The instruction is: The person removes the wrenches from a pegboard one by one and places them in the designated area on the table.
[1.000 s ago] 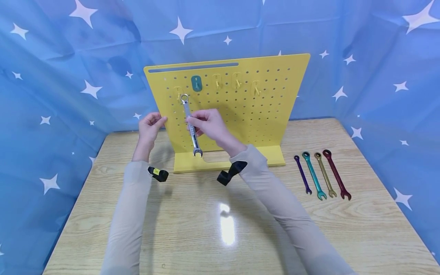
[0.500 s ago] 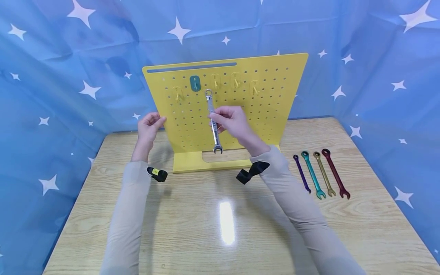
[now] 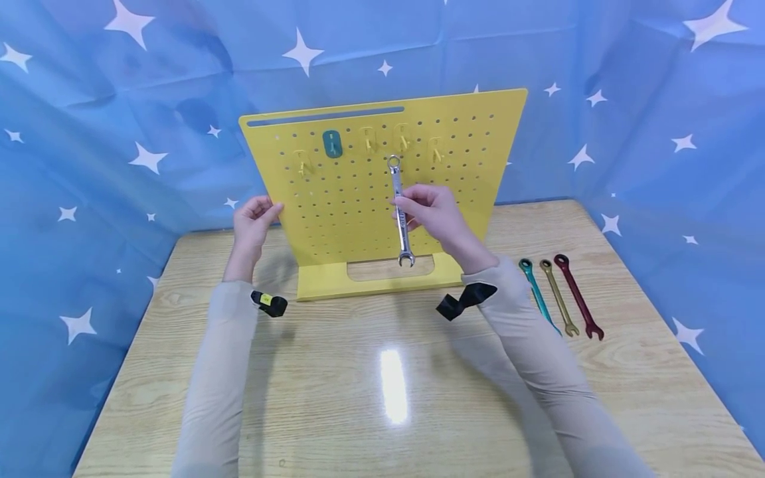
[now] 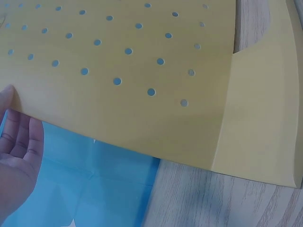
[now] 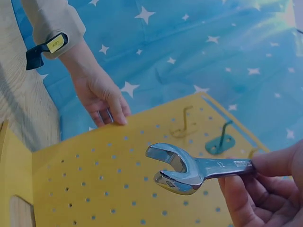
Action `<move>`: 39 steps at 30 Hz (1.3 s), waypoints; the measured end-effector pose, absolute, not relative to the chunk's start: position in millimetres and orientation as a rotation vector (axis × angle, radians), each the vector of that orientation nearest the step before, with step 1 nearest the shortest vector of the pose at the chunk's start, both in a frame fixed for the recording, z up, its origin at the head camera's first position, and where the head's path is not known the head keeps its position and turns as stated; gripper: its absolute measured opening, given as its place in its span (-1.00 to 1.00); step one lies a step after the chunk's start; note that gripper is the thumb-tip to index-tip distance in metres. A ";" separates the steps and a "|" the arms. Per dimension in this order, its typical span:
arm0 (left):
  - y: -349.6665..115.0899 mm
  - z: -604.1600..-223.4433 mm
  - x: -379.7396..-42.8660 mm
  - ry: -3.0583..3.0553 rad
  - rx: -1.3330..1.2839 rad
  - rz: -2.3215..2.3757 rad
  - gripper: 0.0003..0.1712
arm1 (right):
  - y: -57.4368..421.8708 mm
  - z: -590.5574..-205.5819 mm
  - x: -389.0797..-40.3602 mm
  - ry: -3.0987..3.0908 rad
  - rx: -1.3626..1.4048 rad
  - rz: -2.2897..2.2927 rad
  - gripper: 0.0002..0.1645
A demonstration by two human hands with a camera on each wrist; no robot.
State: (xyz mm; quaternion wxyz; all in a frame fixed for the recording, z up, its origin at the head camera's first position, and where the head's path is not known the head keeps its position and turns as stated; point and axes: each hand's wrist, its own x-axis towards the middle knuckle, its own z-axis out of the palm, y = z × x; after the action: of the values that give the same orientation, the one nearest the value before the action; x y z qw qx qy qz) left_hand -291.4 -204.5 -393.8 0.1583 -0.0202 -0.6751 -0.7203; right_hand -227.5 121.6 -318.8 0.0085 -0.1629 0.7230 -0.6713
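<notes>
A silver combination wrench (image 3: 396,182) hangs nearly upright in front of the yellow pegboard (image 3: 358,229), ring end up. My right hand (image 3: 436,216) pinches its shaft between thumb and fingers. In the head view, the ring lies just below and left of a yellow hook (image 3: 403,137); whether they touch I cannot tell. The wrench's open jaw end (image 5: 175,169) shows large in the right wrist view, with "12" on the shaft. My left hand (image 3: 251,229) holds the board's left edge, thumb in front and fingers (image 4: 21,135) behind.
The board also bears a teal hook (image 3: 332,143) and several yellow ones, such as the leftmost hook (image 3: 303,163). At right on the wooden table (image 3: 335,385) lie a teal wrench (image 3: 538,292), a gold wrench (image 3: 558,299) and a dark red wrench (image 3: 578,299). A blue curtain (image 3: 179,60) surrounds the table.
My right hand has carried the silver wrench rightward across the board, away from the leftmost hook. The right arm now covers the purple wrench. My left hand stays on the edge.
</notes>
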 end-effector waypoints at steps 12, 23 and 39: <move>-205.0 -393.7 -290.9 -1.925 -0.063 -2.080 -0.78 | 159.6 -330.0 -224.5 2.336 -0.385 -2.090 -0.88; -206.8 -394.1 -289.6 -1.941 -0.041 -2.095 -0.83 | 190.0 -336.9 -217.3 2.319 -0.329 -2.188 -0.88; -205.1 -392.1 -289.1 -1.946 -0.053 -2.083 -0.85 | 239.8 -341.0 -206.5 2.399 -0.187 -2.142 -0.87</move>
State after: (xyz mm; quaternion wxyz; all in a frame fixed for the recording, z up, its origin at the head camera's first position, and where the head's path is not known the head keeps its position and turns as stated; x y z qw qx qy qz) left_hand -289.1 -205.1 -392.1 0.1448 -0.0185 -0.6754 -0.7229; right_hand -206.5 239.8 -341.0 -0.0401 -0.0580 0.7440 -0.6644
